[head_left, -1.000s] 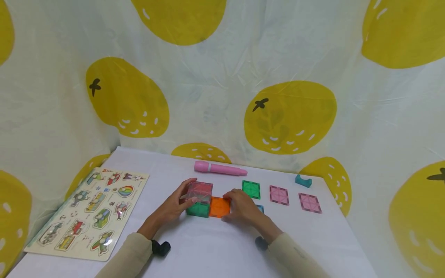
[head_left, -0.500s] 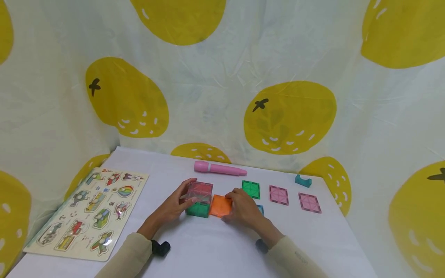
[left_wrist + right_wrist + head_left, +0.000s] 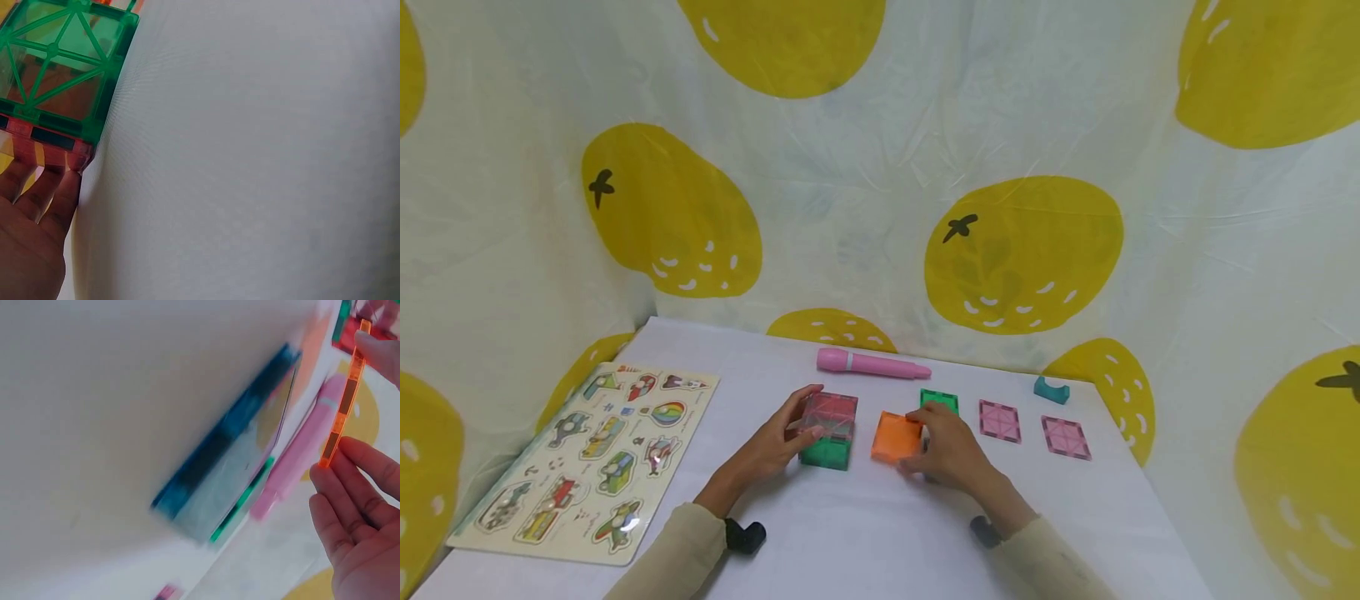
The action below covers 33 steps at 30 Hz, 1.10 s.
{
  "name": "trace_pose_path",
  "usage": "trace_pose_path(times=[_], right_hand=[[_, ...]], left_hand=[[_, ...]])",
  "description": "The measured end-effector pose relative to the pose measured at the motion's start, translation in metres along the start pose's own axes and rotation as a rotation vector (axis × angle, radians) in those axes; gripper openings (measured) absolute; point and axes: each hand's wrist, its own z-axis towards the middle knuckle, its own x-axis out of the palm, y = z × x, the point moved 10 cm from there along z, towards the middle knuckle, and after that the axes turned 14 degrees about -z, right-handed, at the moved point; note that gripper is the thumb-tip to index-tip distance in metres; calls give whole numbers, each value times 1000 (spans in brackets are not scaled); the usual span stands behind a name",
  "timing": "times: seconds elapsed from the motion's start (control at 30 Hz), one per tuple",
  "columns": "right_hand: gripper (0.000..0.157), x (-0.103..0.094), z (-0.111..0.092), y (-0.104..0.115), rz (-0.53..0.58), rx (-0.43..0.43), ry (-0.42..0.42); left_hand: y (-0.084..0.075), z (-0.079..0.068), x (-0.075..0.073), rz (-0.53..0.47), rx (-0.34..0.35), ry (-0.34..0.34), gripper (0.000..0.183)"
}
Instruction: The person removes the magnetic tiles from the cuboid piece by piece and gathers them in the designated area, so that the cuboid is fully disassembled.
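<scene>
My left hand (image 3: 769, 444) grips a small structure of translucent magnetic tiles, its thumb across the front. A red tile (image 3: 831, 410) forms its top and a green tile (image 3: 825, 453) faces me; in the left wrist view the fingertips touch its red side. To the right, my right hand (image 3: 953, 448) pinches an orange magnetic tile (image 3: 896, 437) at its edge, thumb on one side and fingers on the other. The right wrist view shows this orange tile edge-on, apart from the structure. A blue tile (image 3: 228, 434) lies on the table there, mostly hidden by the hand in the head view.
Behind the hands lie a pink pen-shaped stick (image 3: 872, 364) and a flat green tile (image 3: 938, 400). Two pink tiles, the nearer one (image 3: 999, 421) and the farther one (image 3: 1066, 437), and a teal arched block (image 3: 1051, 390) are at right. A picture puzzle board (image 3: 576, 421) lies at left.
The orange tile has come away from the green tile's right side and moved right with my right hand, leaving a gap. My left hand has stayed on the structure.
</scene>
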Motion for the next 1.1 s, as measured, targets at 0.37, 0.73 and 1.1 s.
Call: trace_pose_path(times=[0.37, 0.73, 1.1], right_hand=[[69, -10, -20, -55, 37, 136, 80], [68, -20, -48, -104, 40, 189, 114], [66, -25, -69, -143, 24, 200, 121]], left_hand=[[0, 0, 0, -2, 29, 18, 73], [1, 0, 1, -3, 32, 23, 72], [1, -1, -1, 3, 16, 11, 74]])
